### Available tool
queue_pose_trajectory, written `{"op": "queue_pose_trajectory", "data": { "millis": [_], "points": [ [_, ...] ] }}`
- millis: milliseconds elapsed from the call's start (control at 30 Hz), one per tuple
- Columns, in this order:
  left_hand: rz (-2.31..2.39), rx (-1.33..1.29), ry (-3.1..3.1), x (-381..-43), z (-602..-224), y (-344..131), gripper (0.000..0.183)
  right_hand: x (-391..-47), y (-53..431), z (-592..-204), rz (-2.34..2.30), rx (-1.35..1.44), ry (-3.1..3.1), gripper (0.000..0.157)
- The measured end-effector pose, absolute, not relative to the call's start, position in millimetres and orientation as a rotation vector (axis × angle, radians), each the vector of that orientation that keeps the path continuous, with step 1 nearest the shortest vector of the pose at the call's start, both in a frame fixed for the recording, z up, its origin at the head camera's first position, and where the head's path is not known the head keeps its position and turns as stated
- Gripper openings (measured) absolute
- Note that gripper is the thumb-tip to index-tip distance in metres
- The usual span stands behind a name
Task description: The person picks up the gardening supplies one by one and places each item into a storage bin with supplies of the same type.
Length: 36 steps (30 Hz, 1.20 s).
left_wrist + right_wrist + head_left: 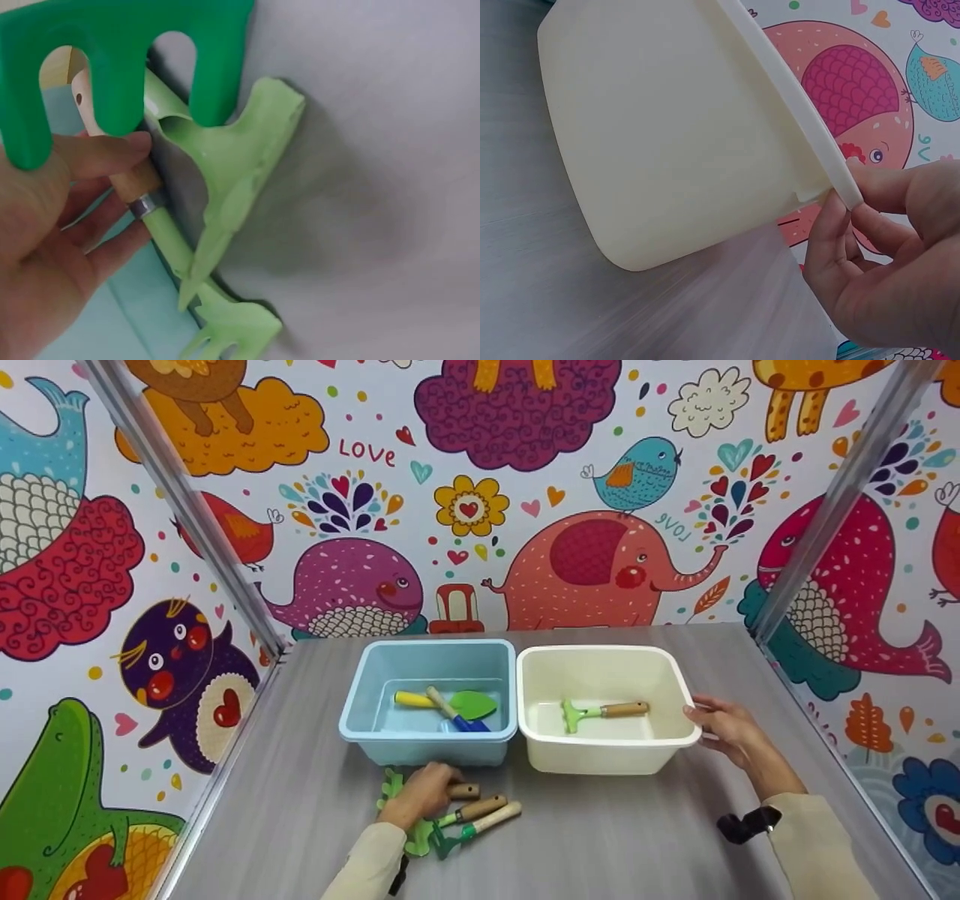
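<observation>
Thumb and fingers of my left hand (424, 795) hold the wooden handle of a light green toy garden fork (232, 330), close to its metal collar (146, 202). Beside it on the table lie a light green rake (244, 150) and a dark green rake (120, 75), both with wooden handles in the head view. My right hand (731, 727) pinches the right rim of a cream basin (607, 756), thumb and fingers on either side of the edge. Inside that basin lies another light green rake (622, 709) with a wooden handle.
A light blue basin (431, 751) stands against the cream one's left side. It holds a green trowel (472, 705) with a yellow handle and a blue tool (469, 725) with a wooden handle. Metal posts (814, 510) and patterned walls (465, 435) enclose the grey table (600, 840).
</observation>
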<state>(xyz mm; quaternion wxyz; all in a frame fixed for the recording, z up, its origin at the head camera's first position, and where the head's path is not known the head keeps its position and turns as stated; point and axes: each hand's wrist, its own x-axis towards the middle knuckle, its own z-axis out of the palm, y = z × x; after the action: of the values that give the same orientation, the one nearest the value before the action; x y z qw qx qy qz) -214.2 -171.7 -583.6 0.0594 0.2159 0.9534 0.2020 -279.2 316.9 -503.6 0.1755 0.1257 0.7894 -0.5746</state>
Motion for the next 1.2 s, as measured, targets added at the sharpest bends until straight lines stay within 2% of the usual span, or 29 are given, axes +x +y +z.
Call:
{"op": "queue_pose_trajectory", "data": {
  "millis": [300, 567, 1200],
  "points": [
    [0.678, 0.677, 2.931, -214.6, -576.6, -173.7, 0.033, -278.3, 317.6, -503.9, -1.645, 0.354, 2.223, 0.080],
    [0.729, 0.628, 2.935, -210.0, -566.6, -171.7, 0.029, -278.4, 318.4, -503.9, -1.638, 0.296, 2.249, 0.074],
    [0.620, 0.795, 3.019, -196.5, -549.2, -165.0, 0.027, -279.8, 318.2, -502.8, -1.670, 0.306, 2.209, 0.072]
  ]
}}
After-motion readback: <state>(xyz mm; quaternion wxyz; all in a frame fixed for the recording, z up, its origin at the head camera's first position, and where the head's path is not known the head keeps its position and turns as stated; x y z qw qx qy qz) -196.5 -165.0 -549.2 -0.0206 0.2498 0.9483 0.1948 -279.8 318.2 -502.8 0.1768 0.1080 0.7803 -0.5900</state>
